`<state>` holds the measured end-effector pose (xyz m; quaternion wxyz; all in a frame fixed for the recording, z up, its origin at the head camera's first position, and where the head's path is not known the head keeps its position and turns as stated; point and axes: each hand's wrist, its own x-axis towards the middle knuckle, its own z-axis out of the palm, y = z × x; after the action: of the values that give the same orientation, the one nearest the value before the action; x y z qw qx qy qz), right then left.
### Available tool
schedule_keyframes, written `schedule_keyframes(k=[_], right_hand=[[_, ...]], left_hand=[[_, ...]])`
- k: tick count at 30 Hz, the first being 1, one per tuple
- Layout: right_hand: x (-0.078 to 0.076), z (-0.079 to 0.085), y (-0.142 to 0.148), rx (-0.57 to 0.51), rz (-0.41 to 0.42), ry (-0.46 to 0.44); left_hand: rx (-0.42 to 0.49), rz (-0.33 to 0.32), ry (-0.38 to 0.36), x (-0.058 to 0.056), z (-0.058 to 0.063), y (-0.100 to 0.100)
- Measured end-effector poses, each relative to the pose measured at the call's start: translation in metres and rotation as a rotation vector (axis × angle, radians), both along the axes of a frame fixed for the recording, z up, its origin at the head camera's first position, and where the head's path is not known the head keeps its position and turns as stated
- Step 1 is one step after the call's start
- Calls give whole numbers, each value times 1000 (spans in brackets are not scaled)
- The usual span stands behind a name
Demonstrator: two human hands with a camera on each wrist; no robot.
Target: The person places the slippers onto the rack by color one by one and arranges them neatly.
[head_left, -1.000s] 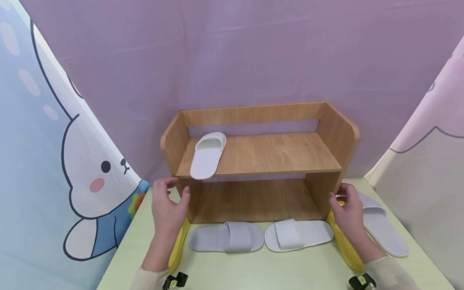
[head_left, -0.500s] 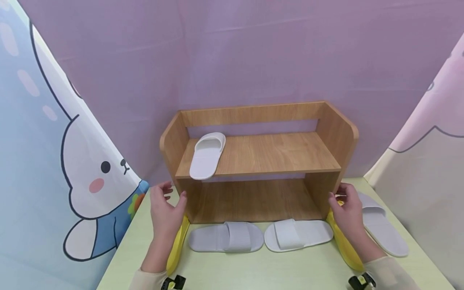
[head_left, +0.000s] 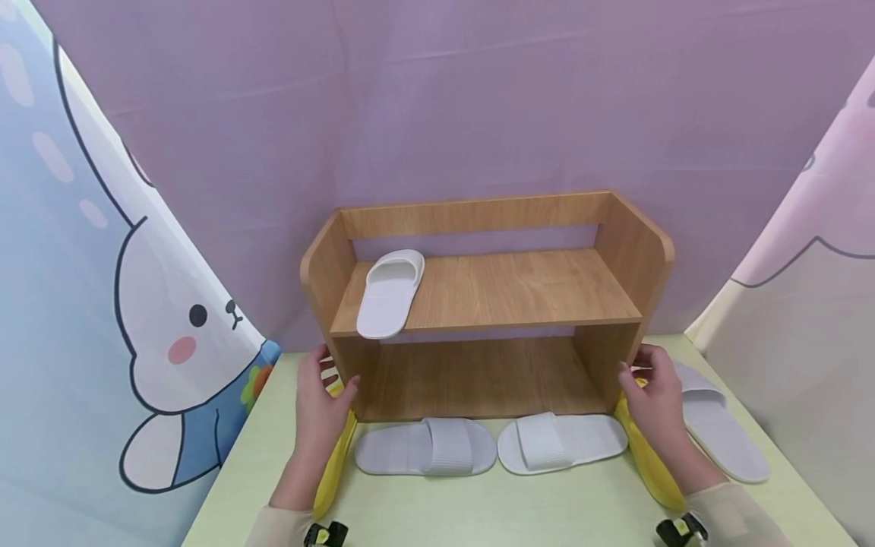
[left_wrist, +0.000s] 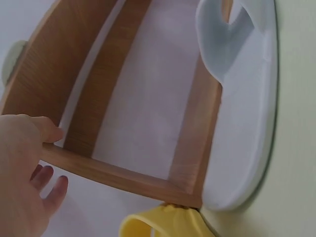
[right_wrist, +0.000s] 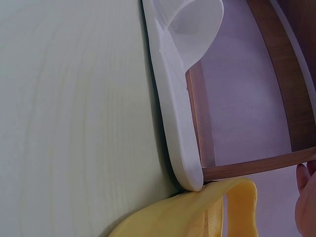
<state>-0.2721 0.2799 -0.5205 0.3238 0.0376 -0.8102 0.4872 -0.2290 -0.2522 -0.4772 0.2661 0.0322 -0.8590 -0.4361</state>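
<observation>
A two-tier wooden shoe rack (head_left: 478,372) stands upright at the back of the table. My left hand (head_left: 323,406) is at its left side panel; in the left wrist view the thumb (left_wrist: 47,129) lies on the inner side and other fingers on the outer side. On the right panel my right hand (head_left: 658,395) holds the front edge, fingers curled around the outside, mostly hidden in the right wrist view. A white slipper (head_left: 391,300) rests at the upper shelf's left end, its heel at the front edge. The lower shelf is bare.
Before the rack, a grey slipper (head_left: 424,448) and a white slipper (head_left: 581,442) lie sideways. Yellow slippers (head_left: 335,467) (head_left: 649,460) lie under each forearm. Another pale slipper (head_left: 728,433) lies at the right. A purple cloth (head_left: 478,99) hangs behind.
My left hand has moved right, from beside the rack onto its left panel, its fingers closing in. The right hand stays at the right panel. Slippers and rack keep their places.
</observation>
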Motion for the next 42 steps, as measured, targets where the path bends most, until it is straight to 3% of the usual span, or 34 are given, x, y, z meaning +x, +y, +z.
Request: schedule_keyframes(k=[7, 22, 27, 33, 38, 42], right_hand=[[1, 0, 0, 17, 5, -5], [2, -5, 5, 43, 14, -6], [8, -8, 4, 1, 32, 1], [26, -17, 2, -10, 16, 25], [41, -20, 0, 92, 98, 66], [46, -21, 1, 317, 212, 71]], left_hand=[[-13, -27, 15, -5, -8, -5], [-59, 7, 16, -11, -14, -8], [-65, 10, 0, -11, -14, -8], [-70, 33, 13, -13, -18, -6], [-64, 49, 21, -14, -19, -6], [-64, 50, -1, -15, -19, -5]])
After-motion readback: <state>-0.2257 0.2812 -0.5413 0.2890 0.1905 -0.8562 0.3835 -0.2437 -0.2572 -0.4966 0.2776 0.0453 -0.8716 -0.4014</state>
